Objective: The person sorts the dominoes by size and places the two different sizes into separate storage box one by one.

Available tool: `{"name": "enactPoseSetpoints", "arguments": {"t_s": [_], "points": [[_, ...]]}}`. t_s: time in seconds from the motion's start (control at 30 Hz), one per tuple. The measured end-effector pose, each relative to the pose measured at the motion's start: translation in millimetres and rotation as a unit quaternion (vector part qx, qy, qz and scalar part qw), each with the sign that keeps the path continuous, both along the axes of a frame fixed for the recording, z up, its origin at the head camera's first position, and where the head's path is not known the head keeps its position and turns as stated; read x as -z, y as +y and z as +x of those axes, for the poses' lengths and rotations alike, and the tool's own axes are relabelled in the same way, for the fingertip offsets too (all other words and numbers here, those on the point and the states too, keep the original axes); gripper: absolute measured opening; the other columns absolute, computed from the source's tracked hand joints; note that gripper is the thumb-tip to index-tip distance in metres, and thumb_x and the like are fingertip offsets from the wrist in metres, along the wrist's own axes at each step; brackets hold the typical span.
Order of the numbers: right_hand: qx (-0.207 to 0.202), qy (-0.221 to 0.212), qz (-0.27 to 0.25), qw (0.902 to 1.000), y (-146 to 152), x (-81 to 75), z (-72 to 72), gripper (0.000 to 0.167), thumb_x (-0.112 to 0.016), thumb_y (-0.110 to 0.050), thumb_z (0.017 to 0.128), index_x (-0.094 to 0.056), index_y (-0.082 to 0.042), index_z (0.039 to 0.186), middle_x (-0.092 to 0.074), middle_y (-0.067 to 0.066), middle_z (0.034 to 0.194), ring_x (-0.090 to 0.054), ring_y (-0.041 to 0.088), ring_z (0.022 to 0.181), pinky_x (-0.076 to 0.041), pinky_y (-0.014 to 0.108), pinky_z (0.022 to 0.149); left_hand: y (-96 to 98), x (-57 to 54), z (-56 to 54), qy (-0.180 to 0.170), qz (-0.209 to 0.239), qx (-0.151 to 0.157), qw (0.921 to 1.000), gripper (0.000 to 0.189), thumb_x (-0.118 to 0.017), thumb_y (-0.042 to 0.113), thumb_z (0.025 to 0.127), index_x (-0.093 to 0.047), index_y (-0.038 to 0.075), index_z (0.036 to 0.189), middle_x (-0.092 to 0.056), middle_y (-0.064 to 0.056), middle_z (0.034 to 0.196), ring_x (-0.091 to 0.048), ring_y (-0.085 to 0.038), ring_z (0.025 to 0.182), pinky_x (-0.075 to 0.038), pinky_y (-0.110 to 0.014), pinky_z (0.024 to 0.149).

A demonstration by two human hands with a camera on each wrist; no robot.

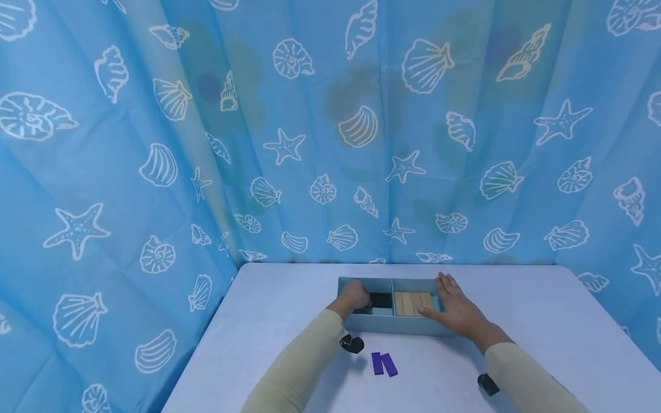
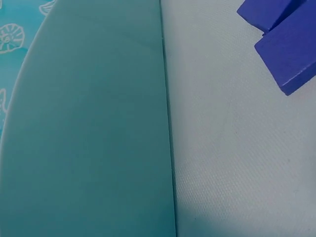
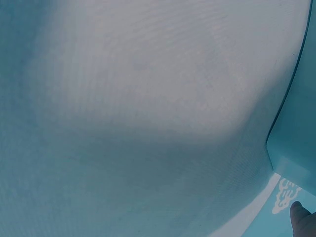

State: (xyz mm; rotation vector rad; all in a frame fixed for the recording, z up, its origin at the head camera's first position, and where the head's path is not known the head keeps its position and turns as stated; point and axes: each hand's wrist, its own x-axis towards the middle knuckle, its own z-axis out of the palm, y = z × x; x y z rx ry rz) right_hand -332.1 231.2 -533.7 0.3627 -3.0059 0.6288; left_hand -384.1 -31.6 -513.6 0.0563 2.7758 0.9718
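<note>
A blue-grey two-compartment box (image 1: 397, 325) stands on the white table. Its left compartment holds black blocks (image 1: 381, 300), and light wooden blocks (image 1: 412, 303) lie side by side in the right one. My left hand (image 1: 353, 295) reaches down into the left compartment beside the black blocks; its fingertips are hidden, so whether it pinches a block does not show. At the box's right end rests my right hand (image 1: 461, 310), fingers straight and thumb spread over toward the wooden blocks. In the right wrist view only a fingertip (image 3: 302, 219) shows beyond the box wall (image 3: 301, 128).
Two purple blocks (image 1: 383, 365) lie close together on the table (image 1: 289, 304), on the near side of the box. A blue curtain (image 1: 320, 143) with white shell prints hangs behind and to the left.
</note>
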Motion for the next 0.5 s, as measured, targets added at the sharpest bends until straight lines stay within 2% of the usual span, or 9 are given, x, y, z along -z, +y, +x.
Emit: {"name": "enactPoseSetpoints", "arguments": {"t_s": [0.2, 0.37, 0.5], "points": [[-0.001, 0.003, 0.002, 1.0, 0.7, 2.6, -0.5, 0.107, -0.053, -0.067, 0.088, -0.013, 0.009, 0.151, -0.007, 0.028, 0.158, -0.002, 0.044, 0.144, -0.013, 0.064, 0.11, -1.5, 3.2, -2.5, -0.004, 0.009, 0.003, 0.9999, 0.018, -0.066, 0.003, 0.088, -0.061, 0.004, 0.071, -0.057, -0.007, 0.071, -0.053, -0.021, 0.065, -0.048, -0.034, 0.061], [0.001, 0.005, 0.0, 1.0, 1.3, 3.2, -1.5, 0.107, -0.053, -0.067, 0.088, -0.013, 0.009, 0.151, -0.007, 0.027, 0.158, -0.003, 0.044, 0.144, -0.013, 0.064, 0.11, -3.9, -1.3, -4.0, -0.003, 0.015, 0.006, 0.9999, 0.009, -0.067, 0.001, 0.087, -0.064, 0.003, 0.078, -0.057, -0.007, 0.075, -0.055, -0.023, 0.069, -0.05, -0.036, 0.065], [0.004, 0.005, 0.002, 1.0, 1.6, 3.3, -2.3, 0.108, -0.054, -0.068, 0.087, -0.013, 0.009, 0.151, -0.007, 0.027, 0.158, -0.003, 0.044, 0.144, -0.012, 0.064, 0.11, -4.0, -4.8, -3.0, 0.0, 0.012, 0.006, 0.9999, 0.013, -0.066, 0.001, 0.087, -0.063, 0.004, 0.075, -0.057, -0.007, 0.073, -0.054, -0.022, 0.067, -0.048, -0.034, 0.062]]}}
